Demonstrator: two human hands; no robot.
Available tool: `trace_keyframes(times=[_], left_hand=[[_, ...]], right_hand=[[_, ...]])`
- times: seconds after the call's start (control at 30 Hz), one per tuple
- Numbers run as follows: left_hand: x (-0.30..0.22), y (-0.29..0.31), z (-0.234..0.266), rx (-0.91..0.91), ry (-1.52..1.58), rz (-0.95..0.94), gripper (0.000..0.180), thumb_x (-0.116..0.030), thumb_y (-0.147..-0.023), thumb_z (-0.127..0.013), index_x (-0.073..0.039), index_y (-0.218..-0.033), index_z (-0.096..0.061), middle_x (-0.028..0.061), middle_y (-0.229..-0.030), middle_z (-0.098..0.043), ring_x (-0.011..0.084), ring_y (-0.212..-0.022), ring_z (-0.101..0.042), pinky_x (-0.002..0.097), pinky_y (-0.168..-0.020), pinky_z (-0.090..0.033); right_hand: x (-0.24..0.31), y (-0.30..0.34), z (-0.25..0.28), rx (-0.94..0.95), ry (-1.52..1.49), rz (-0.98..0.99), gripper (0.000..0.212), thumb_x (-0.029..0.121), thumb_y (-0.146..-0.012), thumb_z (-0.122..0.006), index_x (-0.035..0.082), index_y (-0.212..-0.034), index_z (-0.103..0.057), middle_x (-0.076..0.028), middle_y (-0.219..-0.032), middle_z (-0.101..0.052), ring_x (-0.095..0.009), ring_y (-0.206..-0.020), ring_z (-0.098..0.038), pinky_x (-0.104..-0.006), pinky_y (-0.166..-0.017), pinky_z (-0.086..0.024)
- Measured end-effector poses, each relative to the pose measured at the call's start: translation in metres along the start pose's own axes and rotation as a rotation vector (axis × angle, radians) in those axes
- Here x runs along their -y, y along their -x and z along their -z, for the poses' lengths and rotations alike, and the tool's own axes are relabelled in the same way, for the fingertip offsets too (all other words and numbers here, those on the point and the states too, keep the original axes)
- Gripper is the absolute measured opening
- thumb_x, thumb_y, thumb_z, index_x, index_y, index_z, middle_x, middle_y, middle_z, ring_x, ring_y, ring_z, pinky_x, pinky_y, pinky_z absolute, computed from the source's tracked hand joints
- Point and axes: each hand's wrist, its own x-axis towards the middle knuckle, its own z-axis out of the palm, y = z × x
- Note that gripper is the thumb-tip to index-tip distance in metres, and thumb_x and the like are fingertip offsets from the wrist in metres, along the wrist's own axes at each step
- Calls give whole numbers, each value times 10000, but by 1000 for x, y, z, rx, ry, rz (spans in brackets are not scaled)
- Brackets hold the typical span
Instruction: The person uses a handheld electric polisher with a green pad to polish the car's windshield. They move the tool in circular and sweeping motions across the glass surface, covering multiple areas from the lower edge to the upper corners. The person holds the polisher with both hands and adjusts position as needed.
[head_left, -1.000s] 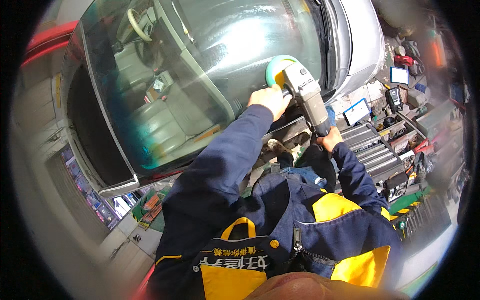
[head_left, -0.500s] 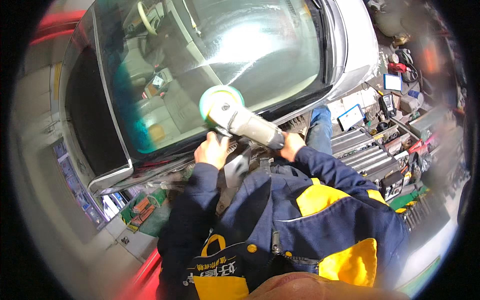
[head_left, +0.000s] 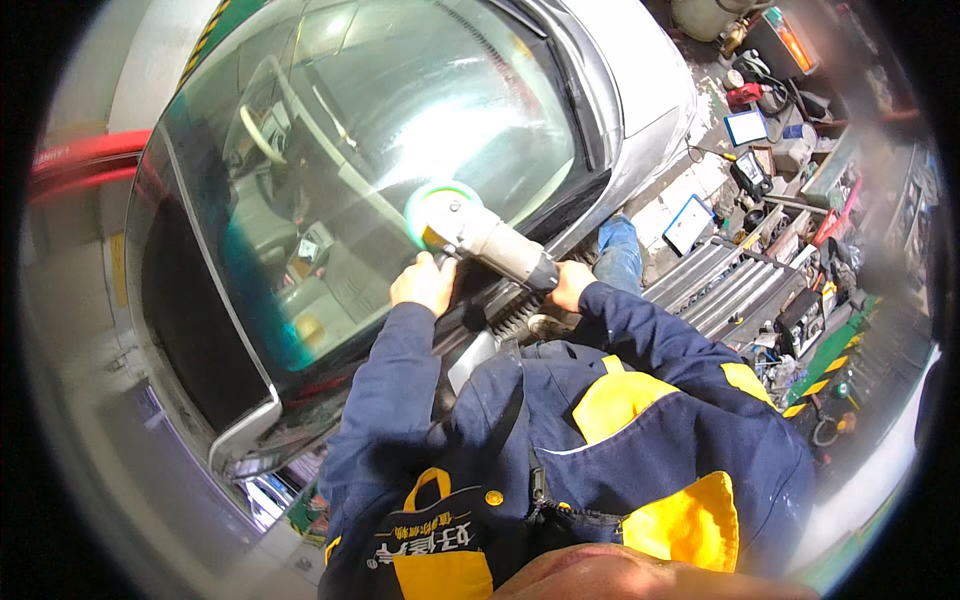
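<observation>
An angle polisher point(head_left: 490, 245) with a pale body and dark rear end is held between both hands, its green-edged round pad point(head_left: 432, 200) against the car windshield point(head_left: 390, 190). My left hand point(head_left: 425, 284) is closed round the side handle near the polisher's head. Gripping the dark rear end is my right hand point(head_left: 572, 285). Bright light glares off the glass just beyond the pad. Through the windshield show the seats and a steering wheel point(head_left: 262, 135). The underside of the pad is hidden.
A silver hood point(head_left: 640, 70) lies to the right of the glass. Further right are a ribbed metal tool cart point(head_left: 715, 290), a blue-edged clipboard point(head_left: 689, 223) and scattered tools on the floor. A red bar point(head_left: 90, 160) stands at the left.
My view has shifted, so the car sits further left and lower. The polisher and both hands have moved a little farther over the glass, grips unchanged.
</observation>
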Motion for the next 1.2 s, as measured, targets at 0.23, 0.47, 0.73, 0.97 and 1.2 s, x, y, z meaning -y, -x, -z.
trace_keyframes(times=[0.23,0.47,0.73,0.97,1.2], left_hand=[[-131,-110,14,139,-258,-305,661,-624,-1082,-528,-8,-1240,-712,270,-1111,-791,437,-1063,-772,528,-958,-602],[-199,-198,27,197,-286,-384,683,-636,-1088,-506,-11,-1270,-710,276,-1159,-783,436,-1099,-762,534,-981,-589],[-241,-260,19,243,-314,-422,675,-617,-1095,-485,-25,-1343,-697,259,-1232,-773,418,-1166,-745,523,-1052,-555],[-244,-293,25,138,-339,-582,678,-596,-1100,-463,-56,-1479,-619,230,-1419,-703,406,-1333,-642,520,-1190,-419],[-235,-250,22,256,-250,-546,653,-612,-1088,-486,-67,-1398,-666,256,-1279,-752,425,-1172,-728,519,-1045,-555]], right_hand=[[-70,1,39,-109,-346,-229,614,390,-760,-918,29,-1238,-785,-230,-1161,-806,-370,-1150,-762,-427,-1033,-569],[-134,-52,59,-184,-1203,-89,388,384,-1067,-722,3,-1126,-762,-8,-1036,-731,-128,-928,-620,-316,-875,-489],[-143,-95,97,-273,-897,-315,643,596,-1077,-657,-40,-1098,-751,-55,-960,-735,-136,-853,-642,-331,-785,-536],[-135,-124,129,-172,-1160,-231,488,496,-1084,-691,10,-1132,-713,-6,-872,-656,-106,-714,-567,-281,-660,-476],[-142,-67,120,-4,-1283,-136,411,344,-1092,-688,-17,-1288,-711,-42,-1105,-759,-148,-991,-686,-301,-906,-533]])
